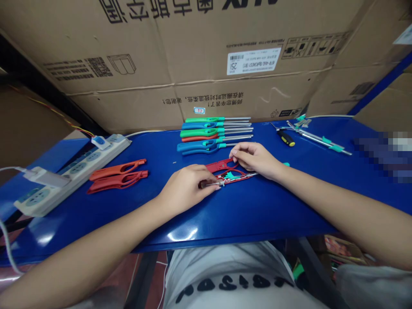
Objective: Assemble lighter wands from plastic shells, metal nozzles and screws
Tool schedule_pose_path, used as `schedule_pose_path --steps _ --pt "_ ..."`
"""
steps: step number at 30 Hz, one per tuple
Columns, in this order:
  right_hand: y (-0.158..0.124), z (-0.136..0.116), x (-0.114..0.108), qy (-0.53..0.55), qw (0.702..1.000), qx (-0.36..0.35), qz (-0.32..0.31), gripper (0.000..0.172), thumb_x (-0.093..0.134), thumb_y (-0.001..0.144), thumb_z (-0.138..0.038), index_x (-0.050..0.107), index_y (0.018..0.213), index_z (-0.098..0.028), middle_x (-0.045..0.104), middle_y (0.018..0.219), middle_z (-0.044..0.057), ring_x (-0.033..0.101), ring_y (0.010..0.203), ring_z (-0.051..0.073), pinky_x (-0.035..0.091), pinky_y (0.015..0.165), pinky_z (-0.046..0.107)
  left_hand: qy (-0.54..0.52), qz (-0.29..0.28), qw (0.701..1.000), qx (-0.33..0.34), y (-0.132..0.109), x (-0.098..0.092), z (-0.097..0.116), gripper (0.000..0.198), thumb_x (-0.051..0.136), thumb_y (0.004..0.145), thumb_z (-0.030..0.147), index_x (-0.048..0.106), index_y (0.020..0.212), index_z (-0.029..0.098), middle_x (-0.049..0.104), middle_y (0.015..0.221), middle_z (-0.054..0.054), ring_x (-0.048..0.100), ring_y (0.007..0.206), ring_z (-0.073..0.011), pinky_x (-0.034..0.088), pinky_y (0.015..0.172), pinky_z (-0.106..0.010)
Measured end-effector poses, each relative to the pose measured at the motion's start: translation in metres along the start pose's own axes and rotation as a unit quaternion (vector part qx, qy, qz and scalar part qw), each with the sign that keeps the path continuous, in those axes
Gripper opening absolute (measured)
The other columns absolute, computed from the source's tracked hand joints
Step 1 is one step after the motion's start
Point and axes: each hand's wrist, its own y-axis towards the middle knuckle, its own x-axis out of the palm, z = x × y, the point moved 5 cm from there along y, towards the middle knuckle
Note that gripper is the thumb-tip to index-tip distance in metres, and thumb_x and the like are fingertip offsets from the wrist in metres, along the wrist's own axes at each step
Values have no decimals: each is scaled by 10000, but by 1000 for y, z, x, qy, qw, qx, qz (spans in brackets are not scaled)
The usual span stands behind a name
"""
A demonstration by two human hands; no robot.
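Just in front of me on the blue table lies an opened red lighter housing. Its lower half (241, 177) holds a teal trigger (230, 175), thin wires and small metal parts. The other red shell half (219, 165) lies behind it. My left hand (189, 186) is closed at the handle end of the lower half, thumb and fingers pinching around it; part of what they hold is hidden. My right hand (252, 158) hovers at the nose end, its thumb and forefinger pinched together beside the shell half. Whatever is between those fingertips is too small to make out.
Assembled long-nosed lighters (201, 146) lie in a row behind my hands. Two red-orange shell halves (117, 180) and a power strip (80, 171) are on the left. A screwdriver (286, 138) and metal tubes (322, 139) lie back right. A cardboard box (193, 51) walls the back.
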Motion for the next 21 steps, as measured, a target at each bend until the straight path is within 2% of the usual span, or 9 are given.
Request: schedule_pose_path --steps 3,8,11,13,17,21 --pt "0 0 0 -4 1000 -2 -5 240 691 822 -379 639 810 -145 504 520 -65 293 382 27 151 375 217 12 4 1000 0 -1 2 0 137 709 892 295 775 974 208 728 953 -38 672 802 -173 476 675 -255" --pt "1 0 0 -14 1000 -8 -5 253 696 809 -392 639 816 -146 560 586 -40 313 395 28 160 380 224 -6 0 1000 -4 -1 3 -2 184 676 916 330 775 989 194 722 955 -51 671 775 -169 483 665 -256" --pt "1 0 0 -22 1000 -8 -9 265 683 813 -407 636 820 -146 549 582 -46 308 396 30 167 390 229 -9 3 1000 7 0 2 -3 211 587 971 269 777 979 177 726 961 -64 673 789 -169 491 688 -263" --pt "1 -1 1 -33 999 -12 -15 271 674 820 -418 631 816 -150 523 555 -58 305 401 36 179 402 231 -14 5 1000 16 0 1 -4 199 591 967 234 777 996 173 734 969 -68 679 803 -173 499 709 -267" --pt "0 -2 2 -68 997 -26 -26 288 649 846 -438 622 792 -157 481 525 -72 325 428 53 235 439 236 -30 9 999 31 0 2 -4 189 625 957 241 785 1046 196 740 966 -66 688 808 -173 509 731 -271" --pt "-1 -2 5 -100 992 -57 -54 294 650 856 -439 626 791 -153 554 628 -30 433 528 79 337 523 243 -23 12 999 36 -1 3 -1 173 632 952 225 795 985 176 725 904 -68 683 785 -171 507 719 -268"
